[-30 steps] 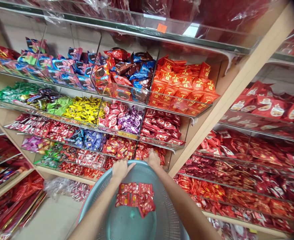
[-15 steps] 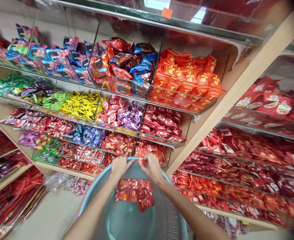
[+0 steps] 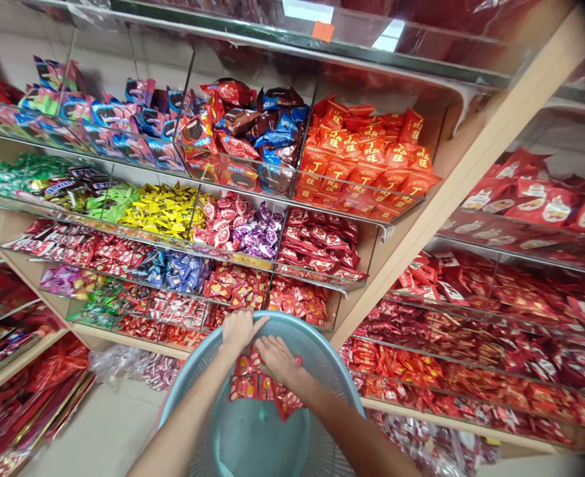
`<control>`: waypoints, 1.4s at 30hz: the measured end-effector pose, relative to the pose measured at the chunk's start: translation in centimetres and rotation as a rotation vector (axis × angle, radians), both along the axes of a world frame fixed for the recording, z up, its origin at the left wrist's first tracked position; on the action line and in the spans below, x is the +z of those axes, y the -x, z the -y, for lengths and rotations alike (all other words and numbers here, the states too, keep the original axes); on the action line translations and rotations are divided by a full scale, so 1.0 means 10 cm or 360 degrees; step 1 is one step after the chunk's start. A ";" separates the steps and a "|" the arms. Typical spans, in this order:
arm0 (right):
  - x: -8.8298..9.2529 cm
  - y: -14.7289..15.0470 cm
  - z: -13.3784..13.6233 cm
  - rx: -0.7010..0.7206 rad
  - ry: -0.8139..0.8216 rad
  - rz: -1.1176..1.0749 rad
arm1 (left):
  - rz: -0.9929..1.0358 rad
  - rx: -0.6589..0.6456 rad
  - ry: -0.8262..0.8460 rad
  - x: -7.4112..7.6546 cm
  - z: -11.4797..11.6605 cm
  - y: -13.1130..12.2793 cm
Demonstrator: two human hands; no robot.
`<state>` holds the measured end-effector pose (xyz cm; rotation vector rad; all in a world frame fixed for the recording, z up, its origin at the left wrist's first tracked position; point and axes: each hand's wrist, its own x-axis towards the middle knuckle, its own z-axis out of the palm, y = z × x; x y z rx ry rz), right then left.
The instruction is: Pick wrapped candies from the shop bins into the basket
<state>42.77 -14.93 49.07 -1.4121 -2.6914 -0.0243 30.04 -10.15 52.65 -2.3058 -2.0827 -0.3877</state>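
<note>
A teal plastic basket (image 3: 292,322) with perforated sides stands tilted toward me in front of the shelves. My left hand (image 3: 238,331) is closed over its far rim, thumb lying along the edge. Inside the basket, several red candy packets (image 3: 252,386) with orange and yellow prints lie in rows near the far wall. My right hand (image 3: 278,361) is palm down over these packets, fingers stretched out and touching or just above them. It covers part of the upper row, and what lies under the palm is hidden.
Glass-fronted shelves hold wrapped sweets: red snack bags (image 3: 366,156), yellow sweets (image 3: 160,209) and purple sweets (image 3: 260,232). A wooden upright (image 3: 421,212) divides them from the right-hand shelves. Plastic bags (image 3: 123,361) lie on the floor at left.
My right hand has moved from the far rim, where it pinched a small red packet, down into the basket over the packets. My left hand stays on the rim.
</note>
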 end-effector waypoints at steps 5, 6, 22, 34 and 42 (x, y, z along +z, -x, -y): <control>0.06 -0.20 0.15 0.0031 0.0016 -0.0085 | -0.0007 -0.0016 -0.0042 0.00 0.00 0.00; 0.07 -0.28 0.21 0.0064 0.0017 -0.0073 | -0.0015 -0.0010 -0.0042 0.00 0.00 0.00; -0.36 -0.61 0.60 0.0142 0.0050 0.0239 | 0.0005 0.0010 0.0073 0.04 0.02 -0.01; -0.14 -0.66 0.52 -0.0153 0.0171 0.0152 | 0.0021 0.0020 0.0082 0.06 0.03 -0.02; -0.16 -0.63 0.47 -0.0207 0.0027 0.0178 | -0.0001 -0.0003 0.0013 0.00 0.00 -0.01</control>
